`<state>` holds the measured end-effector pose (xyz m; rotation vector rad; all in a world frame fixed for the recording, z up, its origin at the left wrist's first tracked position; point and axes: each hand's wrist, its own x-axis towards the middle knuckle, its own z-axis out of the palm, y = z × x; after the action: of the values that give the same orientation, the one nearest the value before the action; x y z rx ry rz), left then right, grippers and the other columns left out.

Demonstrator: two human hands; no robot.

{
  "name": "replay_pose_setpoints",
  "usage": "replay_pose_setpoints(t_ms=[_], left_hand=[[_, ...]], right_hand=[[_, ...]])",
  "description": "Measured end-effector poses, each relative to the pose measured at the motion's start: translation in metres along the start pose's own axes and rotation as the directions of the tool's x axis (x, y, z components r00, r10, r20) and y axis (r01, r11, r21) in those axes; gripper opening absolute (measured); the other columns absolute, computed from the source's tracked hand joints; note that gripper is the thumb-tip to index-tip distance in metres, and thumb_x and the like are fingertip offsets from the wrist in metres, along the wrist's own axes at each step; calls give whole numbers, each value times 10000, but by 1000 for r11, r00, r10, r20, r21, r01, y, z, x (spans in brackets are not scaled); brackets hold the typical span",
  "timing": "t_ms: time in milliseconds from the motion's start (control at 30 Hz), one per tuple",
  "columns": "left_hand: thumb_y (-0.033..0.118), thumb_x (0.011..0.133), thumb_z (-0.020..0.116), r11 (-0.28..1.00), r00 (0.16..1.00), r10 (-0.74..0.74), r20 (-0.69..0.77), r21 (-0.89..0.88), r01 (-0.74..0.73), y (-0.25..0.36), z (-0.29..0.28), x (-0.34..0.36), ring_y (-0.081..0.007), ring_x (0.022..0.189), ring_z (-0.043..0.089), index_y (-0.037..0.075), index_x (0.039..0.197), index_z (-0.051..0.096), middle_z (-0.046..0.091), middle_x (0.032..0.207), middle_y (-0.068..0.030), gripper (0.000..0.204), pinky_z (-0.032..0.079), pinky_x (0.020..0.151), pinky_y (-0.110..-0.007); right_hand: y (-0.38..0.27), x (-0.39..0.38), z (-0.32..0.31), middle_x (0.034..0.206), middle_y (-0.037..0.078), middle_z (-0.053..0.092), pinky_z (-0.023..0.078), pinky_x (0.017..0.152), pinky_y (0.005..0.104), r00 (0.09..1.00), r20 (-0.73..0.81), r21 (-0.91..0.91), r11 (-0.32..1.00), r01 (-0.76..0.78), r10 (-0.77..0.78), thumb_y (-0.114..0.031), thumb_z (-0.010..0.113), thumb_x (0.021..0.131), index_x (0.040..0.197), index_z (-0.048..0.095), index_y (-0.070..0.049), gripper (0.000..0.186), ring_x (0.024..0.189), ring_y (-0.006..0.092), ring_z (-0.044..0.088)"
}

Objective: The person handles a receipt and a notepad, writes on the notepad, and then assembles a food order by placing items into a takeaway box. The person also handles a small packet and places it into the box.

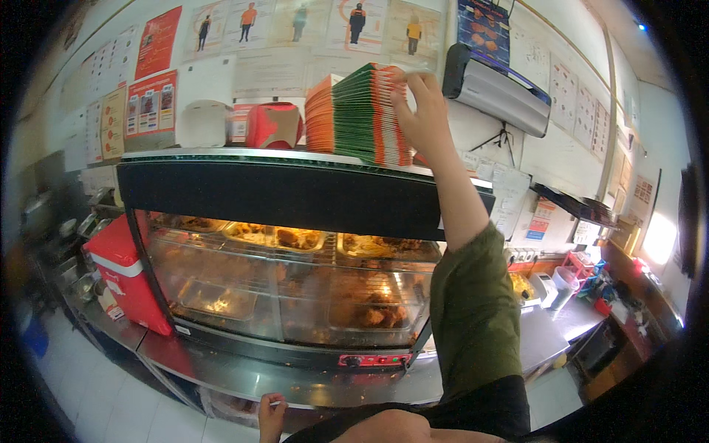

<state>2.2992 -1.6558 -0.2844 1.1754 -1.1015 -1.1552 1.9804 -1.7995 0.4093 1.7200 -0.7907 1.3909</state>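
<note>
At twelve o'clock, atop the warming cabinet (295,196), the right hand (421,118) pinches the stack of flat cartons (358,114) at its outer sheets, likely light, slippery cardboard best gripped by the edge, while the left hand (272,417) at six o'clock rests half-curled, empty

Red carton (274,124) left of box stack (360,112)

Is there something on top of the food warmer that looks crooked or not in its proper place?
Yes. The stack of flat orange-and-green cartons on top of the food warmer leans and fans out instead of standing square. The right hand is on its upper right edge. The folded red box beside it sits normally.
</note>
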Motion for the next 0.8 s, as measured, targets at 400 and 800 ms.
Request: replay_pose_setpoints(t_ms=[400, 800], left_hand=[[162, 956, 632, 977, 974, 71, -214, -182, -111, 30, -44, -62, -164, 943, 614, 129, 1235, 538, 635, 1039, -64, 296, 517, 715, -284], [143, 967, 607, 944, 979, 131, -158, -281, -172, -19, -33, -10, -135, 897, 582, 103, 1250, 531, 611, 1064, -55, 295, 494, 748, -264]], right_hand=[[36, 66, 38, 1147, 191, 647, 452, 921, 454, 988, 143, -169, 985, -35, 59, -439, 523, 932, 986, 734, -42, 453, 1054, 367, 615], [20, 51, 32, 970, 199, 704, 506, 856, 418, 955, 240, -138, 980, -146, 176, -211, 641, 789, 936, 749, -25, 260, 920, 357, 661]])
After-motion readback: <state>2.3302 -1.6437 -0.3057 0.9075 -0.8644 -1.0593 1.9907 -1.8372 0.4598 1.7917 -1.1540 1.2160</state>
